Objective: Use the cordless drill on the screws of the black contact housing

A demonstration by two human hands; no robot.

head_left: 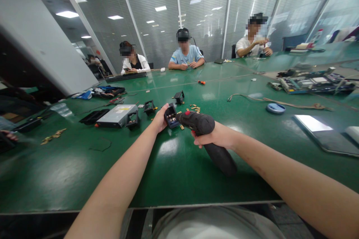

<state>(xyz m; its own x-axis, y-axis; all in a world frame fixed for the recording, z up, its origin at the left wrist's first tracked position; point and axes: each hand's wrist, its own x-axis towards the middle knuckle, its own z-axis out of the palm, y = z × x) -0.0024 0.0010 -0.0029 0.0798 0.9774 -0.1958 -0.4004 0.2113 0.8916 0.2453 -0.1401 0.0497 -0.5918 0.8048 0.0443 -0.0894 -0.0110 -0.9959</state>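
Observation:
My left hand grips a small black block with metal contacts showing in its open face, tilted toward me just above the table. Wrapped round the handle of a black cordless screwdriver is my right hand. The screwdriver's nose points left at the block; whether its tip touches the contacts I cannot tell. Behind the block lie several small brass pieces. Similar black housings stand close by, one farther back and two more to the left of my left hand.
A silver disc drive lies to the left, near a clear plastic cup and more brass pieces. Circuit boards, a flat cable, a blue round tin and a tablet lie right. Three people sit across the green table.

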